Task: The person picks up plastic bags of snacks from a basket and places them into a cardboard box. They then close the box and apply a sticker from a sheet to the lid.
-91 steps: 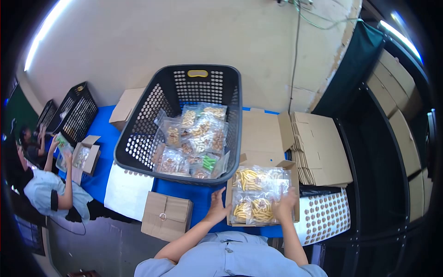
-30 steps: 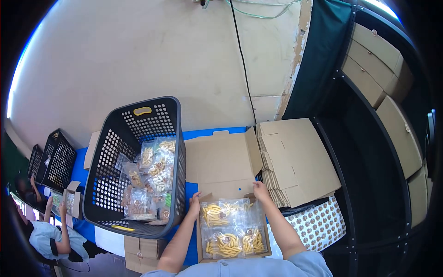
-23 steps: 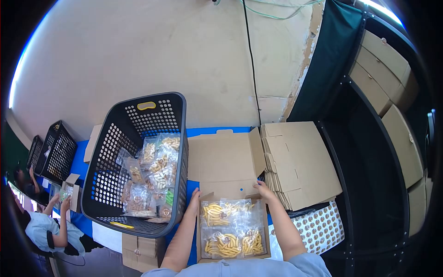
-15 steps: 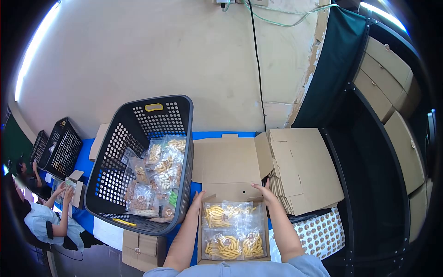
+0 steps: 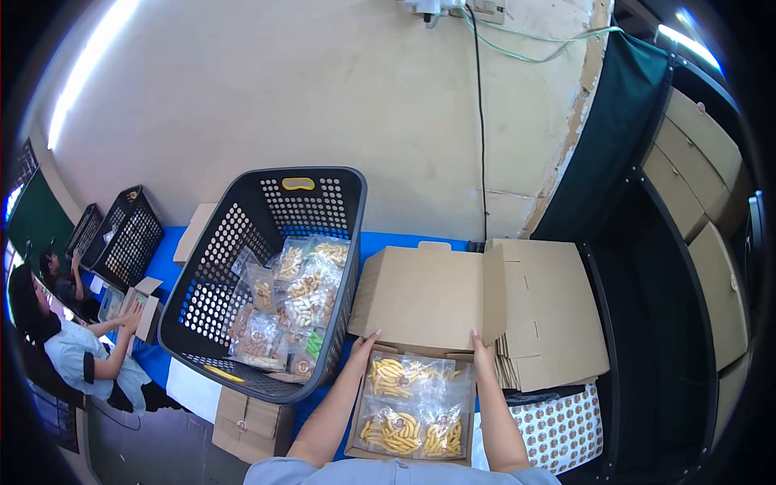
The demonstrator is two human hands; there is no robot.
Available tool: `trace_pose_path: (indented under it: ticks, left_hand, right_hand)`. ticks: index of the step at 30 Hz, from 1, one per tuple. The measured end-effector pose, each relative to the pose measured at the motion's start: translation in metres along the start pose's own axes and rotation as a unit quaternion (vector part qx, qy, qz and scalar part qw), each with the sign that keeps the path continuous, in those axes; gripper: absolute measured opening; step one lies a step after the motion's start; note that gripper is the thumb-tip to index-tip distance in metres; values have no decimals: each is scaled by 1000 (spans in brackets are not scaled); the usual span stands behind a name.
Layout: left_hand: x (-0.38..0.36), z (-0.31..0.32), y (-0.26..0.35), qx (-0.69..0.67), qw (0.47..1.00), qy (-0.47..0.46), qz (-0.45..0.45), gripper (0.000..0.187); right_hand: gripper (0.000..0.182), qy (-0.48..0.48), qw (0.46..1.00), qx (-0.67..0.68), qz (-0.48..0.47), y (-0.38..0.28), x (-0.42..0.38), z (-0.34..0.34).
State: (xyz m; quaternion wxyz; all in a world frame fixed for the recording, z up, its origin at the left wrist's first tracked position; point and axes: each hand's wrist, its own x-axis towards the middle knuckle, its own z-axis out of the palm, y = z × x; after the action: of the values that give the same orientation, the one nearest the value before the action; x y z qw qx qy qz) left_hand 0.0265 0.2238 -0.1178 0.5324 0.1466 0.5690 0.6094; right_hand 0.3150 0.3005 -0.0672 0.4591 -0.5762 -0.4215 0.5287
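An open cardboard box (image 5: 351,436) is in front of me, holding clear packets of yellow finger-shaped snacks (image 5: 400,434). Its lid (image 5: 428,295) stands up at the far side, with side flaps bent. My left hand (image 5: 361,352) grips the box's far left corner, where the lid joins. Opposite it, my right hand (image 5: 483,360) is closed on the far right corner, fingertips at the lid's lower edge. The fingers' undersides are hidden. Left of the box, a dark perforated basket (image 5: 234,222) holds several clear snack packets (image 5: 303,283).
Flattened cardboard boxes (image 5: 554,315) are stacked at the right, above a sheet of printed stickers (image 5: 558,428). Black shelving (image 5: 647,323) with closed cartons stands further right. A closed carton (image 5: 246,424) sits below the basket. At far left, a co-worker (image 5: 89,356) handles another box.
Both hands have closed in on the box's far corners. The lid has tilted up from lying further back, and its left flap has swung. My view has shifted slightly left.
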Motion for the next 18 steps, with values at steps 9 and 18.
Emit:
trace_pose_path:
  ticks: [9,18]
  left_hand:
    - [21,14,-19,-190,980,-60,-10,43]
    - [-14,28,6,-143,978,-42,149,26]
  right_hand:
    - [56,67,990,-34,-122,58,5,-42]
    - [43,145,975,28,-164,-3,-47,-42]
